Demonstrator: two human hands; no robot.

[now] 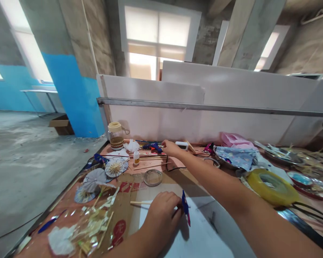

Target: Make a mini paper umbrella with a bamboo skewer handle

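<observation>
My left hand (165,211) is closed round a thin wooden stick (140,203) above the white paper (204,229). At the right end of that stick, beside my fingers, stands a small dark blue piece (185,208) with some red on it. My right hand (169,147) reaches to the back of the table, its fingers together at the end of a blue glue gun (153,146). What those fingertips grip is too small to make out. A clear tape ring (153,177) lies on the cardboard (131,193) between the hands.
At the back left are a glass jar (115,136) and a small glue bottle (136,157). Folded paper fans (116,167) and scraps (97,225) lie on the left. A yellow tape roll (271,186), a cloth-covered bowl (234,157) and dishes fill the right.
</observation>
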